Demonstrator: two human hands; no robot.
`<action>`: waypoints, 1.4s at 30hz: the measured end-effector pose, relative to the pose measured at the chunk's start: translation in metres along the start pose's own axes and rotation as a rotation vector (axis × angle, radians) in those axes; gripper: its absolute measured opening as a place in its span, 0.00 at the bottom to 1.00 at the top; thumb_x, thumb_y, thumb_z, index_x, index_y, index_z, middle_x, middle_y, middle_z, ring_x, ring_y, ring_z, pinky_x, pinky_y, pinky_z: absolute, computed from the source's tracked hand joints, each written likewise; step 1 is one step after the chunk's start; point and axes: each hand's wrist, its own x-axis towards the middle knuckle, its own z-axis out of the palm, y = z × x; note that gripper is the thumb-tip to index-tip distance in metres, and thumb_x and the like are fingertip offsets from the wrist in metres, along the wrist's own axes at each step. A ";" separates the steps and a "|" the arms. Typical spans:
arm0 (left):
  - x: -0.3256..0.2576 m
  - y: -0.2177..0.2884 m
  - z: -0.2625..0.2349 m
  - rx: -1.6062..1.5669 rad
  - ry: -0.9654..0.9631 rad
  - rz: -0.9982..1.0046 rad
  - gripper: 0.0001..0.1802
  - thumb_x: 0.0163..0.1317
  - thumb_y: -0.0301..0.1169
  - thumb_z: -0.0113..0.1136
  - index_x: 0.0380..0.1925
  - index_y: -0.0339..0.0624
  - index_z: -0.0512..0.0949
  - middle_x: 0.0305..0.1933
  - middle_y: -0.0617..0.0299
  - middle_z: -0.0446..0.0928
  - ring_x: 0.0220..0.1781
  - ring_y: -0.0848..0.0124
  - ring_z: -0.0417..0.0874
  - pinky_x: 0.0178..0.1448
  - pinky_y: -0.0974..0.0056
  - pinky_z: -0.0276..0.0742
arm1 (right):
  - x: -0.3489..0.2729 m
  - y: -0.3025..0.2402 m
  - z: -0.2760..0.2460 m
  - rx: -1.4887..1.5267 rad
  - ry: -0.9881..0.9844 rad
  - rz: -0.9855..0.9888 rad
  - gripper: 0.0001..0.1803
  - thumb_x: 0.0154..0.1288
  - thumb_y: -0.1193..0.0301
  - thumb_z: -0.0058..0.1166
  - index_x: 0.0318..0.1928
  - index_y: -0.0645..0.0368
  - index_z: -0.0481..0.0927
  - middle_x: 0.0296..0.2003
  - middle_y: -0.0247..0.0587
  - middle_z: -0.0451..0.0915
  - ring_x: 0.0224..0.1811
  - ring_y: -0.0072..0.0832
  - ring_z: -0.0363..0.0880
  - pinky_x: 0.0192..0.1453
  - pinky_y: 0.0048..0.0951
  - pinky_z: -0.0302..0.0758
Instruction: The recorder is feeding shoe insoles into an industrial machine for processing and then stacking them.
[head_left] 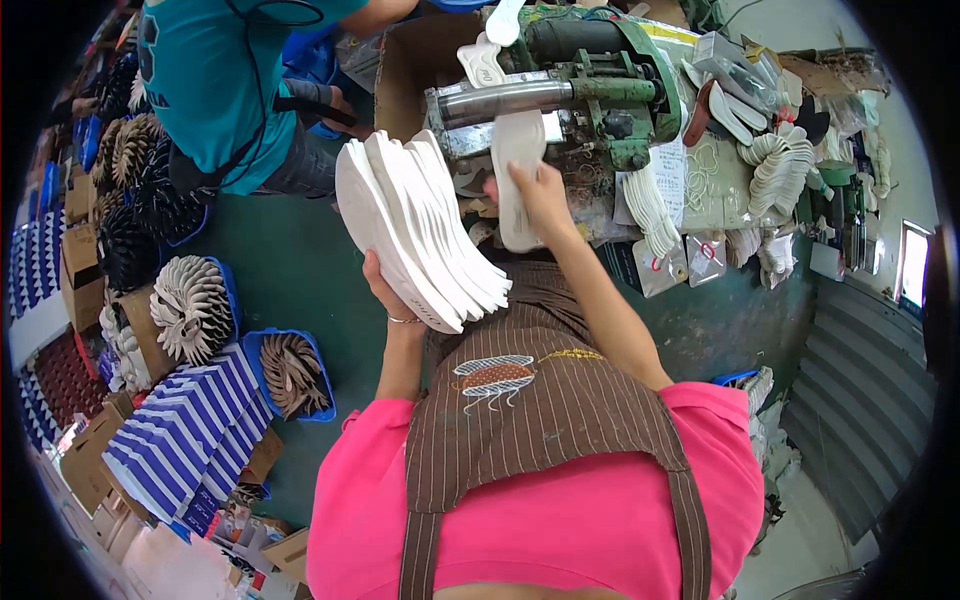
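A thick stack of white insoles rests in my left hand, whose fingers are partly hidden behind it. My right hand grips a single off-white insole, its upper end close to the metal roller of a green machine. From this view I cannot tell whether that end touches the roller. Beyond the roller lie white insoles, one with dark lettering. The stack stays to the left of the single insole, above my lap.
To the left stands another person in a teal shirt. A cardboard box adjoins the machine. On the right, the bench bears bundled insoles and a hanging bundle. Blue baskets of insoles and striped boxes occupy the left floor.
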 end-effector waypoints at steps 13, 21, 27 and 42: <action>0.006 -0.009 0.007 0.202 -0.204 -0.104 0.39 0.48 0.30 0.61 0.59 0.29 0.57 0.56 0.50 0.69 0.57 0.61 0.72 0.63 0.60 0.65 | -0.061 -0.020 0.021 0.075 -0.209 0.004 0.17 0.69 0.67 0.46 0.53 0.64 0.72 0.38 0.33 0.79 0.37 0.13 0.74 0.40 0.17 0.72; 0.003 -0.022 0.010 0.152 -0.143 -0.063 0.41 0.39 0.23 0.61 0.58 0.31 0.59 0.54 0.52 0.69 0.57 0.60 0.71 0.63 0.61 0.65 | -0.057 0.008 0.004 0.421 -0.133 0.185 0.15 0.68 0.68 0.47 0.47 0.66 0.75 0.37 0.36 0.80 0.36 0.17 0.77 0.39 0.20 0.74; 0.009 -0.020 0.008 0.116 -0.097 -0.086 0.37 0.40 0.23 0.58 0.57 0.31 0.61 0.52 0.51 0.70 0.53 0.60 0.73 0.58 0.61 0.69 | -0.033 0.010 0.002 0.635 -0.061 0.254 0.12 0.68 0.68 0.45 0.44 0.64 0.75 0.35 0.39 0.80 0.36 0.23 0.80 0.39 0.24 0.77; 0.012 -0.025 0.006 0.059 -0.078 -0.190 0.35 0.43 0.24 0.58 0.56 0.31 0.63 0.51 0.52 0.71 0.52 0.61 0.74 0.58 0.61 0.70 | -0.048 0.034 0.014 0.115 0.134 -0.051 0.14 0.71 0.67 0.40 0.37 0.64 0.77 0.27 0.27 0.76 0.28 0.14 0.69 0.34 0.19 0.69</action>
